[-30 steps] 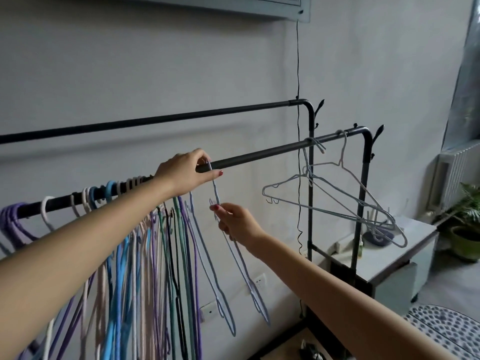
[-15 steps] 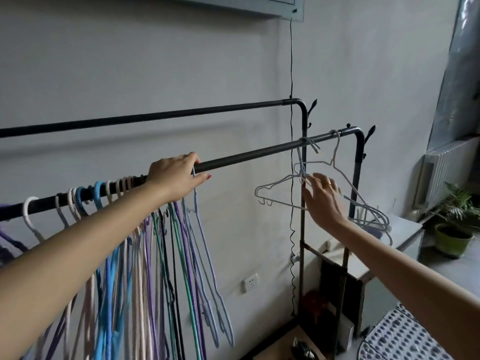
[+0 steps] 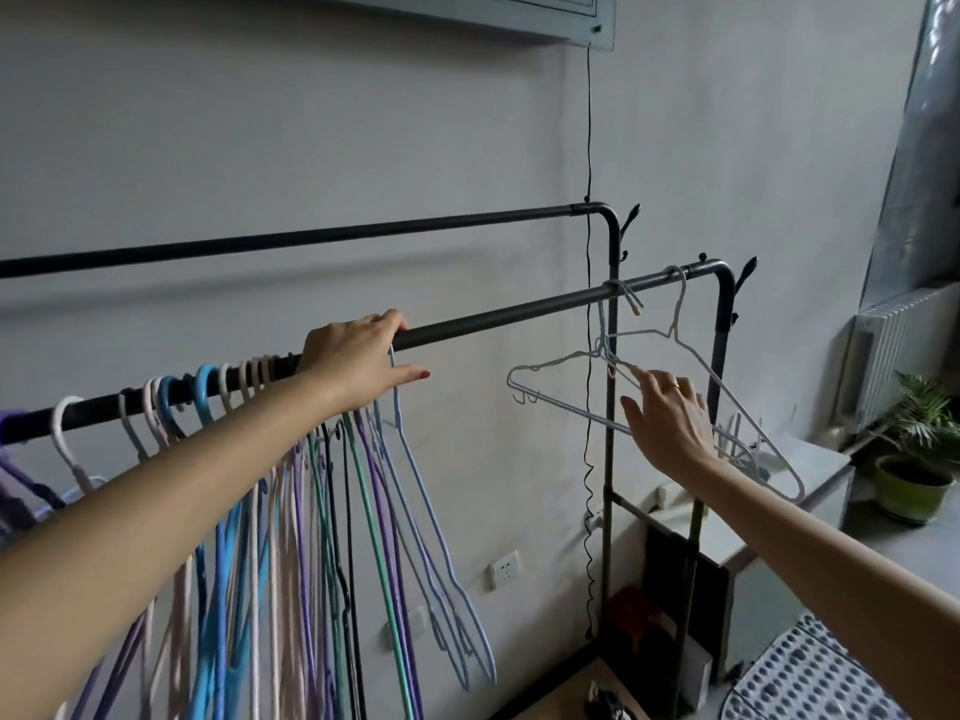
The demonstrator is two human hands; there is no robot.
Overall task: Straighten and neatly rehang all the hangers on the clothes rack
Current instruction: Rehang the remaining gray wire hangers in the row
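A black clothes rack has a near rail (image 3: 498, 317) and a far rail (image 3: 311, 240). Several coloured hangers (image 3: 332, 501) hang bunched along the near rail's left part. My left hand (image 3: 358, 368) rests over that rail at the bunch's right end, fingers draped on the bar above the hook of a light blue hanger (image 3: 431, 501). Two pale wire hangers (image 3: 675, 387) hang tilted and crossed near the rail's right end. My right hand (image 3: 667, 418) is spread in front of them, fingertips touching a wire.
A black cord (image 3: 588, 304) runs down the wall behind the rack. A low white cabinet (image 3: 810, 475) stands right of the rack, with a potted plant (image 3: 909, 459) and radiator (image 3: 883, 356) beyond. A wall socket (image 3: 504, 568) and a dotted mat (image 3: 821, 678) lie low.
My right hand let go of the light blue hanger beside the bunch and reached right to the tilted wire hangers. The left hand stayed on the rail.
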